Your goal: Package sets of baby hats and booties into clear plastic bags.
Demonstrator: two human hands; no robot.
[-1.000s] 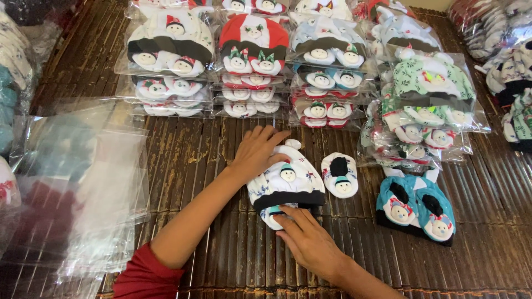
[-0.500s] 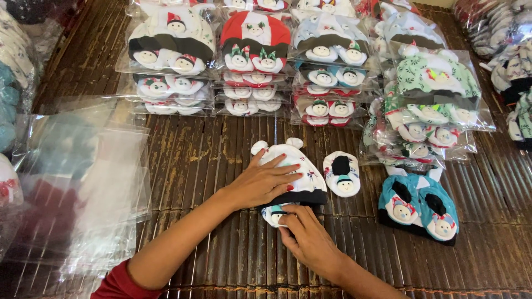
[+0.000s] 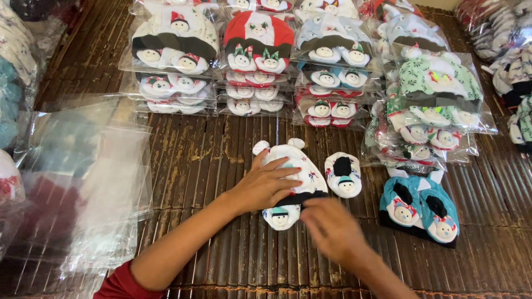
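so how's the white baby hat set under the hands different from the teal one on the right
The white set has its booties split up: one bootie lies beside the hat, another below it. The teal set has both booties stacked on its hat. The left hand presses on the white set; nothing touches the teal set. Both lie unbagged on the slatted mat and carry snowman faces.

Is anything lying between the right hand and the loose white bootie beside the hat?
Nothing visible. The right hand hovers over bare mat, and only slats separate it from the white bootie. The left hand presses the white hat.
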